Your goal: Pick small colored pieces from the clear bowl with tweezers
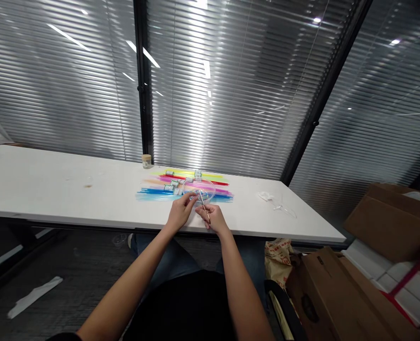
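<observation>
My left hand [182, 210] and my right hand [212, 218] meet near the front edge of a white table [53, 184]. My right hand is closed on a thin stick-like tool [204, 206] that points up and away. My left hand's fingers are pinched at a small piece at the rim of a clear plastic bowl [200, 189]; what they hold is too small to name. Just beyond the bowl lie bundles of coloured strips [181, 185] in blue, pink, orange, red and yellow, each with a small paper label.
A small jar [146, 161] stands at the table's back edge by the blinds. A white scrap and clear wrapper [272, 199] lie at the right. Cardboard boxes [337, 289] crowd the floor at right. A white paper strip [34, 297] lies on the floor at left.
</observation>
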{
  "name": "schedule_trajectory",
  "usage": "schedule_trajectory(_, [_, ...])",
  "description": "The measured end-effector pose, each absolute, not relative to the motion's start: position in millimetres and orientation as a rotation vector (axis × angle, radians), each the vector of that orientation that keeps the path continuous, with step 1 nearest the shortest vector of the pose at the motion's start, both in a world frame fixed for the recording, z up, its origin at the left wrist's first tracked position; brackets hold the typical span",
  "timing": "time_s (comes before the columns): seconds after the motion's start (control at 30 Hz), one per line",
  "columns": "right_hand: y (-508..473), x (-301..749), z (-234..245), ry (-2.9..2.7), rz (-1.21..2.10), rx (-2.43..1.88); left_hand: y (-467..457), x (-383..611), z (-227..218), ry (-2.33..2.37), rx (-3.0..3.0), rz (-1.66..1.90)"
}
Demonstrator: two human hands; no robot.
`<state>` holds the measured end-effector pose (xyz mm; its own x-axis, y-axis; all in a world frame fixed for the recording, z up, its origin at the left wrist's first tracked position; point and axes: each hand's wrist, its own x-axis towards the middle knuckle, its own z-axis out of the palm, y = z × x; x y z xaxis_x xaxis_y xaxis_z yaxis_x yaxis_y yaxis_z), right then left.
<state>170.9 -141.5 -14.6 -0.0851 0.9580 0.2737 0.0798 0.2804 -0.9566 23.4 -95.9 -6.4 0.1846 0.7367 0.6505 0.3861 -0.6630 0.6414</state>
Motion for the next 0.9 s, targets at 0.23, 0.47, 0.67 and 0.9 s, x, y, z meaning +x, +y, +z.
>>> schedule_trajectory(0.23, [-143.9,171.2,-12.0,-1.463,1.002,-1.040,-95.9,24.0,-7.0,1.064,2.122,1.480])
schedule_trajectory(0.47, [-145.1,170.7,-10.9,-1.464,0.983,-1.056,-96.6,24.6,-7.8,1.081,2.117,1.496])
schedule_trajectory(0.67, [-144.2,171.3,-11.7,-1.455,1.014,-1.031,-97.2,24.5,-8.0,1.081,2.117,1.503])
schedule_trajectory(0.9, [-144.1,171.5,-12.6,-1.455,1.020,-1.016,-98.5,24.2,-7.0,1.079,2.114,1.508])
